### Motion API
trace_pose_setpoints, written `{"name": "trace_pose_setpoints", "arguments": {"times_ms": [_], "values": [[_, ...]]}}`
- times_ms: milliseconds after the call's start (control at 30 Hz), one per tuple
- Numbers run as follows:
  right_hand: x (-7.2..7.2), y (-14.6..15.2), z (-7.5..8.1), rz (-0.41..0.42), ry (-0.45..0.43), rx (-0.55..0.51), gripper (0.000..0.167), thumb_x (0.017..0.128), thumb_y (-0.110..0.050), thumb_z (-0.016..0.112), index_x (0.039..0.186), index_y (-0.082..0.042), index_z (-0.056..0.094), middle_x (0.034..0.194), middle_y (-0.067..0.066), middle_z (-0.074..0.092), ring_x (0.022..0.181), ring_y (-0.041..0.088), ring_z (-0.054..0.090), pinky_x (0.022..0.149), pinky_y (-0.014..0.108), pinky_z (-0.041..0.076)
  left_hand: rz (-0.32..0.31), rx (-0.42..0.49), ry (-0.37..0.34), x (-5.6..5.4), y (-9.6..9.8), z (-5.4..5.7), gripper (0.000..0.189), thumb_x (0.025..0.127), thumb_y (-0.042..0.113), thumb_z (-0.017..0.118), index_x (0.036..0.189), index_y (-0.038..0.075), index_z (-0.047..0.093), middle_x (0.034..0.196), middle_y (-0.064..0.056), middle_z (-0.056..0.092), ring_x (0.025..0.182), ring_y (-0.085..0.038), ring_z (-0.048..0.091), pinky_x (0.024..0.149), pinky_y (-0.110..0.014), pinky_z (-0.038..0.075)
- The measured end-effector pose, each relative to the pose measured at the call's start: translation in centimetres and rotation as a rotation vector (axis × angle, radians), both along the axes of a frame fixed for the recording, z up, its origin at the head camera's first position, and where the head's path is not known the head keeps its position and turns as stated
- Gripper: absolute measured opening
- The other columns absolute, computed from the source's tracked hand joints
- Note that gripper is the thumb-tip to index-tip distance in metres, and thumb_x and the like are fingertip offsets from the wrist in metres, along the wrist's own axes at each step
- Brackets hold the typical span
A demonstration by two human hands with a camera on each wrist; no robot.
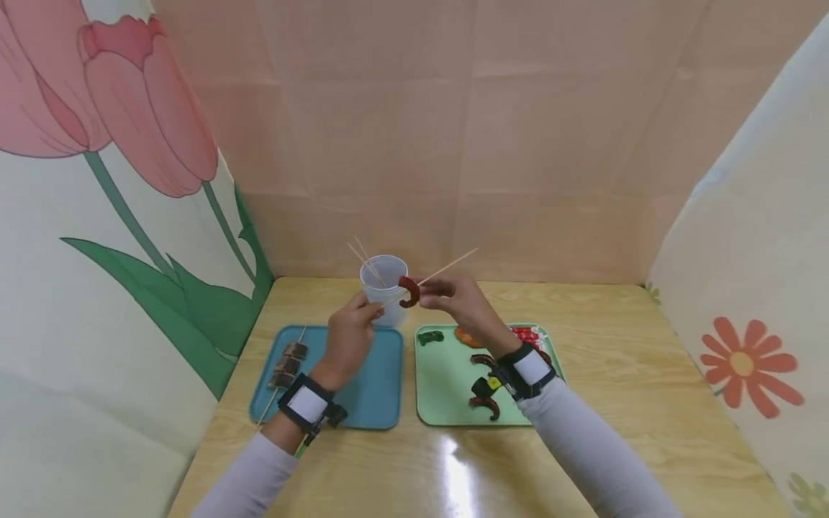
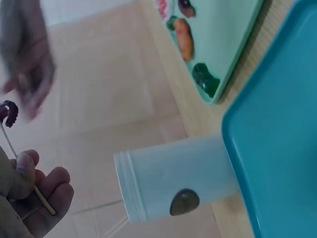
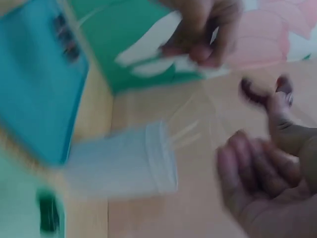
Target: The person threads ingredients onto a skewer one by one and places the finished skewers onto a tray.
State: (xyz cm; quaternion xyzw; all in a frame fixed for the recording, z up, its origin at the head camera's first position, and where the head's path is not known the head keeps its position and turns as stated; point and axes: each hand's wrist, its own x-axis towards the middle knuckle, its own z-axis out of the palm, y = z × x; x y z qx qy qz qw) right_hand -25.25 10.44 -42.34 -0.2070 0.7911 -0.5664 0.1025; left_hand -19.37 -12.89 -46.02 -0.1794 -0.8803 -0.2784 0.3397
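My left hand [image 1: 350,334] pinches the lower end of a thin wooden skewer [image 1: 453,263]. A curved, dark red tentacle-like piece [image 1: 409,293] with a bumpy edge sits on that skewer, above the left fingers. Close beside the piece is my right hand [image 1: 456,302], with a gap between its thumb and loosely bent fingers. The left wrist view shows this right hand [image 2: 29,64] blurred, just apart from the piece [image 2: 9,113]. In the right wrist view the piece [image 3: 255,92] appears beyond the right thumb, and whether they touch is unclear.
A clear plastic cup [image 1: 386,309] with a few skewers stands behind the hands. On the blue tray [image 1: 382,403] lies a loaded skewer [image 1: 285,367]. The green tray [image 1: 443,396] bears more curved pieces [image 1: 484,408], a green piece [image 1: 430,337] and an orange one [image 1: 468,338].
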Motion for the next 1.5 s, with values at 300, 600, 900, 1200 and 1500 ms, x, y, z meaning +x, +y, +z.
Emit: {"name": "trace_pose_setpoints", "arguments": {"times_ms": [300, 600, 900, 1200, 1500], "values": [[1.0, 6.3, -8.1, 0.001, 0.215, 0.704, 0.02, 0.084, -0.009, 0.082, 0.102, -0.002, 0.077, 0.098, 0.013, 0.077, 0.077, 0.017, 0.068, 0.064, 0.032, 0.055, 0.064, 0.079, -0.045, 0.6, -1.7, -0.6, 0.016, 0.088, -0.008, 0.07, 0.096, 0.001, 0.081, 0.077, -0.004, 0.053, 0.066, -0.015, 0.056, 0.054, -0.028, 0.048], [2.4, 8.9, -13.8, -0.104, 0.416, 0.907, 0.019, 0.074, -0.001, 0.084, 0.079, -0.005, 0.067, 0.079, 0.008, 0.065, 0.071, 0.024, 0.062, 0.053, 0.038, 0.049, 0.095, 0.102, -0.083, 0.9, -2.7, -1.1, 0.019, 0.088, -0.01, 0.07, 0.098, 0.001, 0.081, 0.077, -0.005, 0.055, 0.069, -0.016, 0.056, 0.057, -0.028, 0.047], [2.1, 8.8, -15.6, -0.19, 0.534, 0.935, 0.013, 0.078, 0.006, 0.072, 0.082, -0.004, 0.065, 0.082, 0.014, 0.064, 0.069, 0.031, 0.061, 0.051, 0.042, 0.052, 0.11, 0.125, -0.11, 0.9, -3.0, -1.0, 0.017, 0.09, -0.008, 0.069, 0.098, 0.001, 0.081, 0.077, -0.005, 0.057, 0.075, -0.02, 0.053, 0.062, -0.03, 0.045], [1.8, 9.0, -16.3, -0.155, 0.562, 0.919, 0.015, 0.081, 0.009, 0.068, 0.078, -0.004, 0.061, 0.077, 0.014, 0.063, 0.066, 0.031, 0.062, 0.054, 0.044, 0.052, 0.133, 0.099, -0.09, 1.0, -3.1, -1.0, 0.018, 0.089, -0.01, 0.07, 0.096, 0.002, 0.082, 0.076, -0.005, 0.059, 0.072, -0.022, 0.056, 0.063, -0.034, 0.049], [0.3, 8.3, -10.5, -0.184, 0.302, 0.6, 0.012, 0.084, -0.003, 0.079, 0.092, -0.003, 0.07, 0.087, 0.012, 0.067, 0.077, 0.022, 0.061, 0.062, 0.03, 0.048, 0.139, 0.069, -0.09, 1.1, -3.3, -1.1, 0.027, 0.085, -0.017, 0.064, 0.096, 0.0, 0.081, 0.079, -0.006, 0.067, 0.075, -0.023, 0.063, 0.066, -0.037, 0.055]]}}
